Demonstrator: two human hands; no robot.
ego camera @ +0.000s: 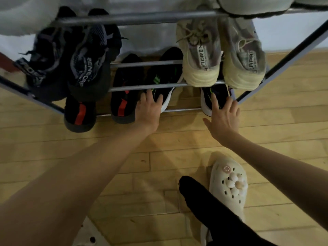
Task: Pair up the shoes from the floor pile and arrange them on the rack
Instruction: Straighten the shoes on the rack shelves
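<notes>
A metal shoe rack (142, 64) fills the upper view. On its bottom tier stand two black shoes with green marks and white soles: one (164, 75) in the middle, the other (215, 96) at the right. My left hand (149, 110) rests with straight fingers on the heel of the middle one. My right hand (224, 118) touches the heel of the right one, fingers spread. Left of them sit two black shoes with red stripes (124, 96). The tier above holds dark blue sneakers (71, 64) and cream sneakers (221, 55).
The floor is light wood boards (124, 166). My right foot in a cream clog with flower charms (229, 185) stands below the right hand, with a black trouser leg (209, 210) beside it. Pale slippers (253, 6) lie on the top tier.
</notes>
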